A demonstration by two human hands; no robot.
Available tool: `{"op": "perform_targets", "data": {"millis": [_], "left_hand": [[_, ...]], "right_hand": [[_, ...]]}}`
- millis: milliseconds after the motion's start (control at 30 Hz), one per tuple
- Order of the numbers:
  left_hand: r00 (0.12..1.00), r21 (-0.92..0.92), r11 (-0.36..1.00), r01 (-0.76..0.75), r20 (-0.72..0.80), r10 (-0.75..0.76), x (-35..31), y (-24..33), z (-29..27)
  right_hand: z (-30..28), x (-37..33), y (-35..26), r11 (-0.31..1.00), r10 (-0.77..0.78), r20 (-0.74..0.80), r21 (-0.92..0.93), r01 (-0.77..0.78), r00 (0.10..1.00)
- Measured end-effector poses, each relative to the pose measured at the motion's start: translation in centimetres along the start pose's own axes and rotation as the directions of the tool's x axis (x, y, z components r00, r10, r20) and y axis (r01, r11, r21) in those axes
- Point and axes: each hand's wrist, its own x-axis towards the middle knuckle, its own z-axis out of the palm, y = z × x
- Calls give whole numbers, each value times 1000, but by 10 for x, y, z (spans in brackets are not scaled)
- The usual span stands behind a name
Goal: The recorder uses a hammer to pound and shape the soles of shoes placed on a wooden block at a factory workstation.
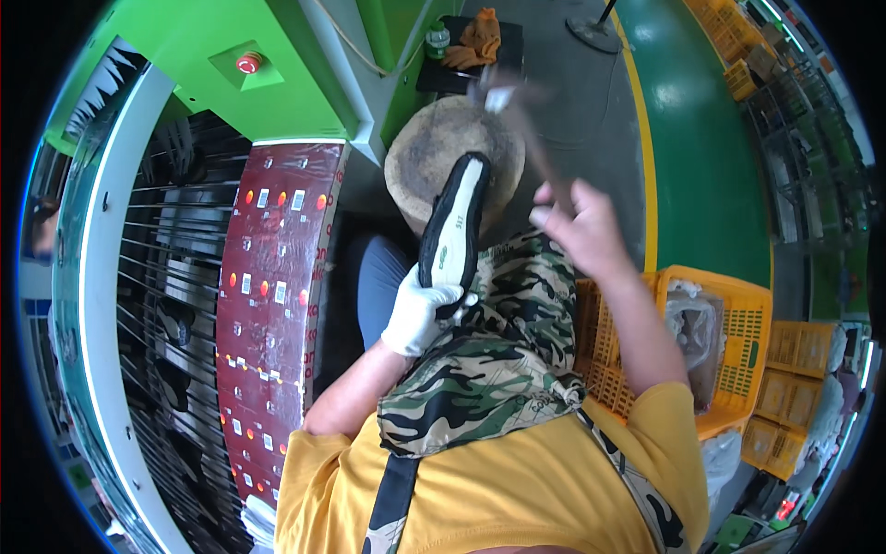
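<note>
While hammer (537,148) blurs, gloved fingers (443,295), shoe (456,222) part-hidden

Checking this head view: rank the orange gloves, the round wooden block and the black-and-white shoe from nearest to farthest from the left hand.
From the left hand:
1. Black-and-white shoe: nearest, gripped at its near end.
2. Round wooden block: just ahead, partly hidden by the shoe's far end.
3. Orange gloves: farthest, beyond the block near the picture's top edge.

Yellow shirt (517,480), 1 white glove (413,319)
</note>
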Motion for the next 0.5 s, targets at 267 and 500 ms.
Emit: {"op": "perform_targets", "data": {"millis": [267, 500], "left_hand": [[1000, 18, 1000, 11, -4, -11, -6, -7, 2], [998, -44, 999, 9, -66, -12, 0, -2, -8]], "right_hand": [[26, 18, 47, 901, -344, -411, 109, 420, 844], [-12, -4, -23, 883, -19, -43, 469, 37, 999]]}}
